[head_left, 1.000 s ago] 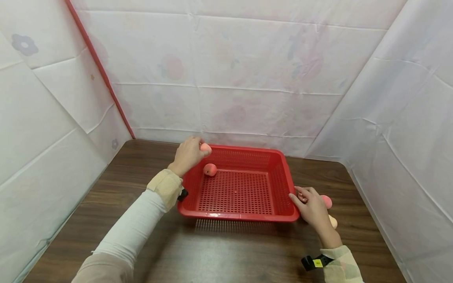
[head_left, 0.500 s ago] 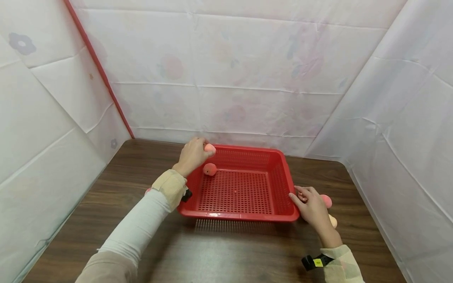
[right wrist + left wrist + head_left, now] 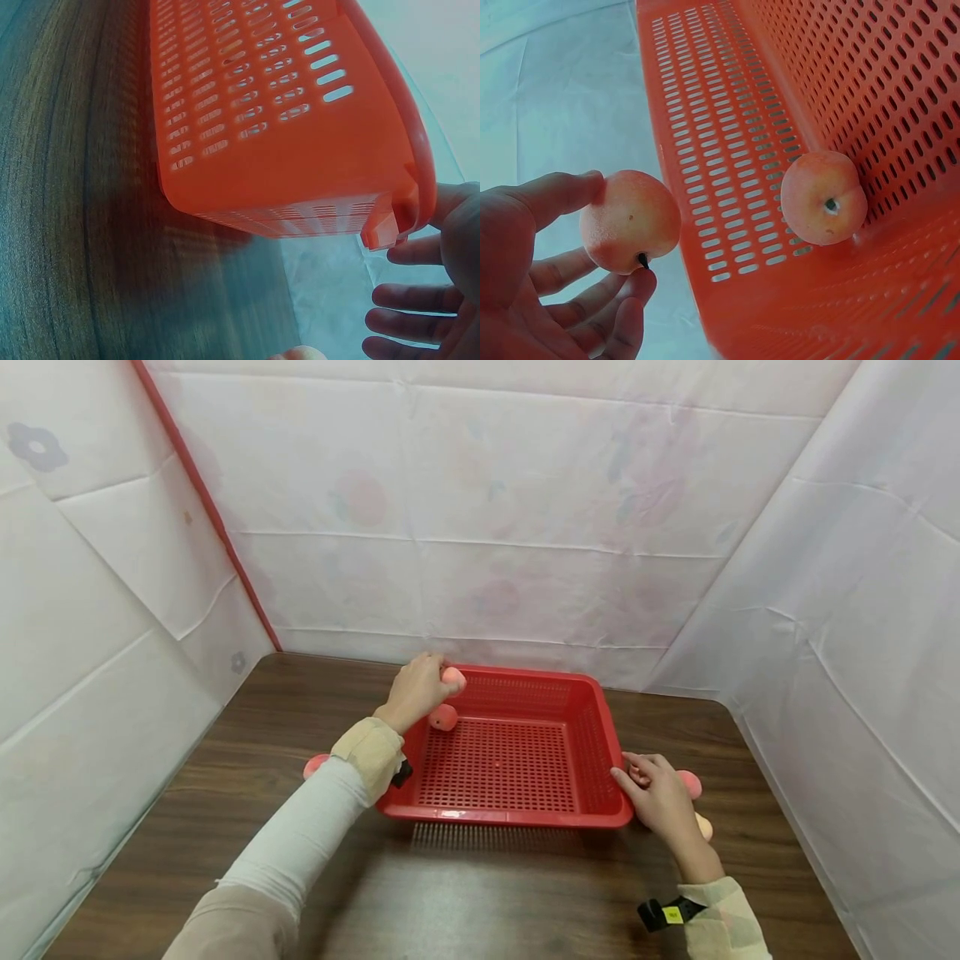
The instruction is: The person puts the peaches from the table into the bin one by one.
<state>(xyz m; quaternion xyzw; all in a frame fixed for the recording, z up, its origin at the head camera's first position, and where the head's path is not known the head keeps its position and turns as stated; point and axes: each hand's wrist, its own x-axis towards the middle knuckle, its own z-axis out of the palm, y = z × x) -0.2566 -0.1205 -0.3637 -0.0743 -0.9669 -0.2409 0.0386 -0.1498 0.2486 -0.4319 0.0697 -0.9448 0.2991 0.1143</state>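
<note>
Over the left back corner of the red perforated basket, my left hand pinches a pink peach between thumb and fingers. The left wrist view shows this peach held beside the basket's rim, its dark stem end against a fingertip. A second peach lies inside the basket in the left back corner, also visible close up. At the basket's right side, my right hand grips the rim; in the right wrist view thumb and index finger are at the rim, the other fingers extended.
Right of the right hand lie a pink fruit and a yellowish one. Another pink fruit sits on the wooden table beside the left forearm. White patterned sheets stand at the back and both sides.
My left hand has moved slightly right with its peach, further over the basket. The pink fruit by the left forearm has come into view. My right hand stays on the rim.
</note>
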